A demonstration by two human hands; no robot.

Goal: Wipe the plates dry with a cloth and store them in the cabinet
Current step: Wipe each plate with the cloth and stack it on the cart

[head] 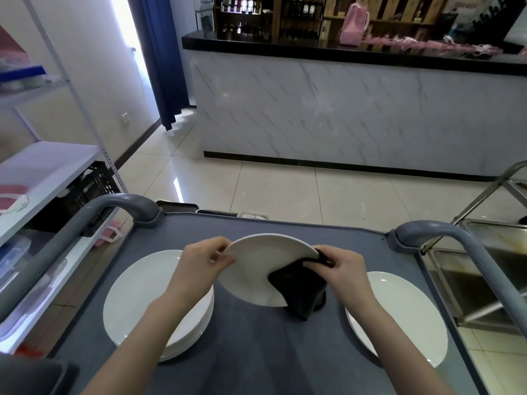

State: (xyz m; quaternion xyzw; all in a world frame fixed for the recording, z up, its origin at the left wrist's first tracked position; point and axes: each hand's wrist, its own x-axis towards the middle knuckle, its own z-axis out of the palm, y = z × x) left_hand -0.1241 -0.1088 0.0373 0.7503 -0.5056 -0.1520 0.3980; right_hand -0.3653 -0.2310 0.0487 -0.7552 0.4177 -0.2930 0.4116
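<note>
- My left hand (204, 262) covers the left rim of the raised plate (265, 266); my fingers behind it are out of sight
- The black cloth (296, 289) hides the raised plate's lower right part, and some of the cloth is lost behind the rim, under my right hand (342, 269)
- My left forearm crosses the stack of plates (137, 295); I cannot count them
- My right forearm covers the inner edge of the right-side plate (405, 309)
- The bottom edge cuts off both my forearms
- The bottles (305, 8) on the far shelves are too small and dim to read
- The steel unit (496, 269) runs off the right edge
</note>
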